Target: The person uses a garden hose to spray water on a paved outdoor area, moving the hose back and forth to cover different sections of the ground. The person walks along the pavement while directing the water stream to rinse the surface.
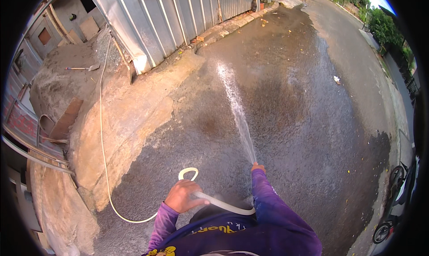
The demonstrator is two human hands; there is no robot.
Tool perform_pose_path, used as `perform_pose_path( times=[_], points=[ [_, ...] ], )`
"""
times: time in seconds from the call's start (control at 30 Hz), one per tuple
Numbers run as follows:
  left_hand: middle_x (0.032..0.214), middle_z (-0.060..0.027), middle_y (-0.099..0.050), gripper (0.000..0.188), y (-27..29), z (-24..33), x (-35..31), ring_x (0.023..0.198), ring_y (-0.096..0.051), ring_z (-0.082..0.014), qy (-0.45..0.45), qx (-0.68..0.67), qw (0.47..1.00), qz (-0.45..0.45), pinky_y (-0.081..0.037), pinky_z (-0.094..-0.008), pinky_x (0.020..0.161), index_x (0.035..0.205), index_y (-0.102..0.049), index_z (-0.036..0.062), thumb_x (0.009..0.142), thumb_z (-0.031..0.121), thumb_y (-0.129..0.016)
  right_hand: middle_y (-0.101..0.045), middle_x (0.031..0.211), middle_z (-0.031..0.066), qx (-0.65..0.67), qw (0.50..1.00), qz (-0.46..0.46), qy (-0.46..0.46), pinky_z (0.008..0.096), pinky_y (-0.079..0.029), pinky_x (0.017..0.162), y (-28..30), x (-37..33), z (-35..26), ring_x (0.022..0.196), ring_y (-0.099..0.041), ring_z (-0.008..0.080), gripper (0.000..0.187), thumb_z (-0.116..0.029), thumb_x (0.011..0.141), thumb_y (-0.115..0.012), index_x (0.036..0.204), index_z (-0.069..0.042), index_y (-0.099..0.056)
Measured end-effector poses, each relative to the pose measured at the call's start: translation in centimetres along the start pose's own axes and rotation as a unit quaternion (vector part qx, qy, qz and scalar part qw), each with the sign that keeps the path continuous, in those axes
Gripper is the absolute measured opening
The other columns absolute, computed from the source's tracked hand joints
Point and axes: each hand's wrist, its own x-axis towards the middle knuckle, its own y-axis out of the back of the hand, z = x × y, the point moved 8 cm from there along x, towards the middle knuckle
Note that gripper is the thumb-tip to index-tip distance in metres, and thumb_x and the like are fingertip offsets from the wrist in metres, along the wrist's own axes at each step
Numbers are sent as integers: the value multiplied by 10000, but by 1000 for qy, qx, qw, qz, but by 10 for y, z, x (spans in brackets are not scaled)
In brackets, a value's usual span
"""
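Note:
A pale cream garden hose [223, 204] passes through my left hand [182, 196], which is closed around it in front of my body. From there one stretch bends across to the right along my waist, and a small loop stands up just beyond my fingers. My right hand [258, 167] reaches forward, closed at the hose's end; the nozzle end itself is mostly hidden by the hand. A jet of water [237, 104] shoots out ahead from it and lands on the wet asphalt road [277, 122]. Both of my sleeves are purple.
The hose trails left over a concrete apron [138, 108] toward a sand pile [67, 86] with a shovel [83, 68] on it. A corrugated metal fence [165, 19] borders the road at the far left. A parked motorcycle [393, 207] stands at the right edge. White litter [336, 80] lies on the road.

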Motion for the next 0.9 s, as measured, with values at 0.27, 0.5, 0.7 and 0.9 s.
perform_pose_path(
  times=[0.27,0.5,0.7,0.9],
  points=[
    [856,-90,-697,414,19,-19,-11,860,-663,-310,-5,-7,1000,19,-502,-416,812,855,-711,52,740,430,-832,-625,1269,254,-24,1000,8,14,505,-486,987,-24,2,-17,1172,-611,405,586,-475,939,-524,1268,3,-602],
    [790,-90,-687,404,44,-35,-22,798,-673,-299,-20,4,998,61,-507,-402,760,828,-706,40,687,377,-879,-632,1240,281,0,999,15,36,488,-466,1013,-36,-9,-42,1176,-601,431,629,-508,919,-545,1218,40,-623],
    [810,-100,-699,395,56,-48,-25,808,-678,-304,-22,-21,998,56,-509,-407,758,829,-711,33,679,353,-888,-644,1223,273,-7,999,17,33,480,-474,1003,-46,-13,-56,1161,-614,422,611,-494,928,-540,1209,41,-630],
    [845,-94,-708,409,64,-56,-25,840,-671,-299,-6,-18,998,58,-505,-410,784,829,-724,42,704,404,-867,-671,1191,233,18,999,27,4,478,-507,956,-36,-23,-69,1117,-644,387,535,-444,940,-558,1197,13,-663]
  ],
)
